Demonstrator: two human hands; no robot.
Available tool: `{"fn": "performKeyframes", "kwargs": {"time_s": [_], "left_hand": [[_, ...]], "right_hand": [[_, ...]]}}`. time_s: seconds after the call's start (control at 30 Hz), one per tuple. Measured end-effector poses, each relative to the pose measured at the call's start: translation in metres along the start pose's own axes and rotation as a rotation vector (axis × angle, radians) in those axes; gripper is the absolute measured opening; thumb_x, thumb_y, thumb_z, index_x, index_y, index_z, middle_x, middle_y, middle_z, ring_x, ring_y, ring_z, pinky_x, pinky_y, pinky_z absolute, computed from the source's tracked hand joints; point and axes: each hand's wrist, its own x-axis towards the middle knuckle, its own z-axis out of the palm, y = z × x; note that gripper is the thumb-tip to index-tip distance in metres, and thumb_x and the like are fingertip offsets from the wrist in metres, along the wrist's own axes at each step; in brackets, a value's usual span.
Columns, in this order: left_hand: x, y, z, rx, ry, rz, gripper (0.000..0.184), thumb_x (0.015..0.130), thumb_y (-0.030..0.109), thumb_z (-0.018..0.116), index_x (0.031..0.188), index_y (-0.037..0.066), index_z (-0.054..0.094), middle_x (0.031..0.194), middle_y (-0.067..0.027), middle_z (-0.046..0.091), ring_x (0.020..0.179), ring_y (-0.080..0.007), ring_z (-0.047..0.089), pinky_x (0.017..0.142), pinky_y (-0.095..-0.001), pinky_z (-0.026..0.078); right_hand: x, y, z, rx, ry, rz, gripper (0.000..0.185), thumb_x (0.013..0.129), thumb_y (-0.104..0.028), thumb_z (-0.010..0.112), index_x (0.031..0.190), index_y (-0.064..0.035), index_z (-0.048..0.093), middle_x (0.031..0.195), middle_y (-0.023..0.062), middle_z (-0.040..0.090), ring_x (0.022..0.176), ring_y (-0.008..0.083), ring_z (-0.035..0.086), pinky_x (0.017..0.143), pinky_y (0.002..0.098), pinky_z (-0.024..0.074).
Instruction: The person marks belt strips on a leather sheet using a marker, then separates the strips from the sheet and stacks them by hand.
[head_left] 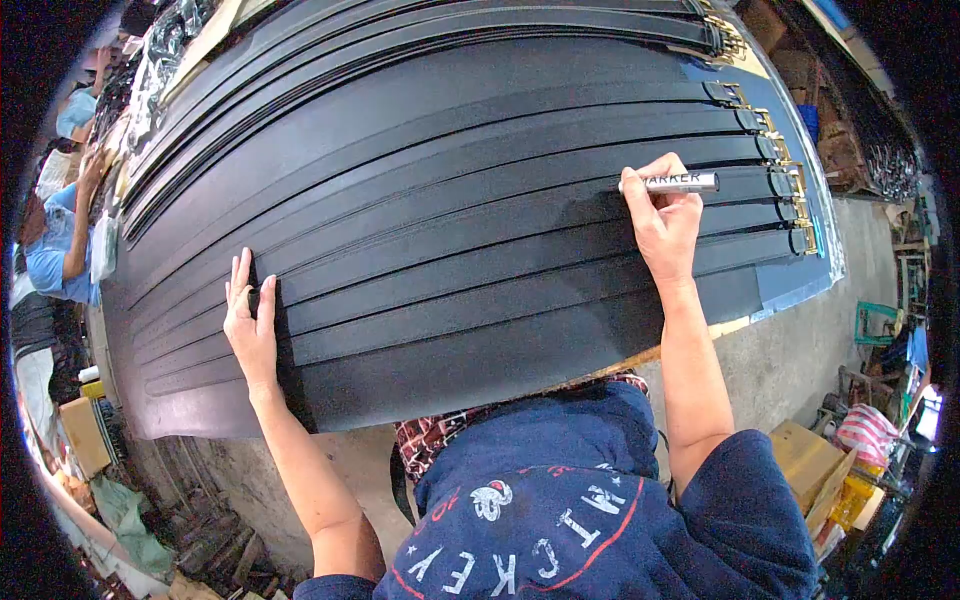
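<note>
Several black belts [440, 215] lie side by side across a dark-topped table [450, 375], their gold buckles [795, 185] lined up at the right. My right hand [665, 222] grips a silver marker [682, 183] with its tip pointing left, close above the belts near the buckle end; whether the tip touches is hard to see. Toward the belts' left ends, my left hand [250, 320] rests flat with fingers stretched out, holding nothing.
Another bundle of black belts [400, 70] lies along the table's far side. Two people in blue [65, 240] are at the far left. Cardboard boxes [810, 465] and a striped bag [866, 434] stand on the floor at right; a green stool [876, 323] is beyond.
</note>
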Motion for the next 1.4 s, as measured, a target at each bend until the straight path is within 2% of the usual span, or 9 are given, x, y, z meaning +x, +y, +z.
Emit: {"fn": "performKeyframes", "kwargs": {"time_s": [0.23, 0.33, 0.83, 0.93, 1.03, 1.1, 1.13, 1.27, 1.4], "left_hand": [[0.0, -0.002, 0.001, 0.012, 0.0, 0.008, 0.023, 0.091, 0.013, 0.057, 0.083, -0.009, 0.058, 0.135, -0.0097, 0.051, 0.131, -0.0273, 0.041, 0.111, -0.0417, 0.024], [-0.001, -0.001, 0.0, 0.019, 0.004, 0.01, 0.024, 0.091, 0.013, 0.057, 0.086, -0.01, 0.058, 0.135, -0.0095, 0.051, 0.131, -0.0269, 0.041, 0.111, -0.0416, 0.024], [0.0, -0.003, -0.001, 0.013, 0.0, 0.005, 0.021, 0.091, 0.012, 0.057, 0.084, -0.008, 0.057, 0.135, -0.0094, 0.052, 0.131, -0.0267, 0.041, 0.111, -0.0422, 0.024], [0.0, 0.002, -0.001, 0.001, -0.004, 0.006, 0.021, 0.091, 0.011, 0.056, 0.085, -0.008, 0.056, 0.135, -0.0106, 0.051, 0.131, -0.0269, 0.041, 0.11, -0.0414, 0.024], [0.0, 0.001, -0.001, 0.001, -0.018, -0.007, 0.021, 0.092, 0.012, 0.055, 0.091, -0.009, 0.058, 0.136, -0.01, 0.05, 0.132, -0.0268, 0.04, 0.11, -0.0398, 0.024], [0.0, 0.005, -0.001, 0.003, -0.019, -0.012, 0.024, 0.092, 0.012, 0.054, 0.105, -0.008, 0.059, 0.136, -0.0092, 0.05, 0.133, -0.0261, 0.039, 0.11, -0.0395, 0.024], [-0.001, 0.006, -0.002, 0.009, -0.03, -0.016, 0.031, 0.093, 0.012, 0.054, 0.118, -0.007, 0.056, 0.137, -0.0089, 0.049, 0.133, -0.0259, 0.039, 0.11, -0.0391, 0.024], [-0.001, 0.004, -0.001, 0.008, -0.015, -0.017, 0.033, 0.093, 0.012, 0.053, 0.121, -0.006, 0.055, 0.137, -0.0082, 0.05, 0.132, -0.0254, 0.039, 0.109, -0.0357, 0.026], [-0.001, -0.001, -0.001, -0.005, -0.026, -0.001, 0.035, 0.093, 0.012, 0.054, 0.123, -0.005, 0.054, 0.137, -0.0089, 0.05, 0.132, -0.0245, 0.039, 0.109, -0.0352, 0.026]], "right_hand": [[-0.001, -0.004, -0.001, -0.172, 0.007, -0.053, 0.021, 0.084, -0.005, 0.065, 0.071, -0.0059, 0.048, 0.063, -0.0052, 0.049, 0.058, 0.0013, 0.042, 0.05, 0.0198, 0.0349], [0.0, 0.003, -0.004, -0.002, 0.073, 0.02, 0.02, 0.084, -0.005, 0.064, 0.071, -0.0064, 0.049, 0.063, -0.0055, 0.048, 0.057, 0.0011, 0.04, 0.05, 0.0196, 0.034], [0.001, 0.006, -0.002, -0.073, 0.04, -0.048, 0.02, 0.085, -0.005, 0.064, 0.072, -0.0075, 0.049, 0.063, -0.0045, 0.05, 0.055, 0.0015, 0.039, 0.048, 0.0213, 0.035], [0.003, -0.011, -0.008, 0.322, 0.105, 0.245, 0.02, 0.085, -0.005, 0.064, 0.072, -0.0082, 0.049, 0.064, -0.0038, 0.051, 0.055, 0.0021, 0.041, 0.048, 0.0213, 0.0349], [-0.004, -0.007, -0.004, 0.153, 0.065, 0.087, 0.019, 0.084, -0.004, 0.064, 0.072, -0.0078, 0.05, 0.065, -0.0034, 0.049, 0.056, 0.0021, 0.041, 0.046, 0.0197, 0.0322], [-0.017, -0.009, 0.005, 0.135, 0.033, -0.003, 0.018, 0.083, -0.003, 0.065, 0.072, -0.0065, 0.051, 0.065, -0.0033, 0.048, 0.055, 0.0021, 0.041, 0.045, 0.0198, 0.0319], [-0.026, -0.017, 0.011, 0.139, 0.022, 0.001, 0.018, 0.082, -0.003, 0.066, 0.072, -0.0059, 0.052, 0.065, -0.0031, 0.048, 0.056, 0.002, 0.042, 0.046, 0.0199, 0.0323], [-0.061, -0.04, 0.015, 0.073, -0.068, -0.088, 0.013, 0.081, -0.005, 0.07, 0.077, -0.0047, 0.057, 0.067, -0.0012, 0.054, 0.053, 0.0016, 0.046, 0.044, 0.0198, 0.0354], [-0.087, -0.054, 0.009, 0.074, -0.131, -0.16, 0.013, 0.076, -0.002, 0.071, 0.082, -0.0043, 0.06, 0.067, 0.0036, 0.055, 0.049, 0.0066, 0.05, 0.045, 0.0216, 0.0402]]}}
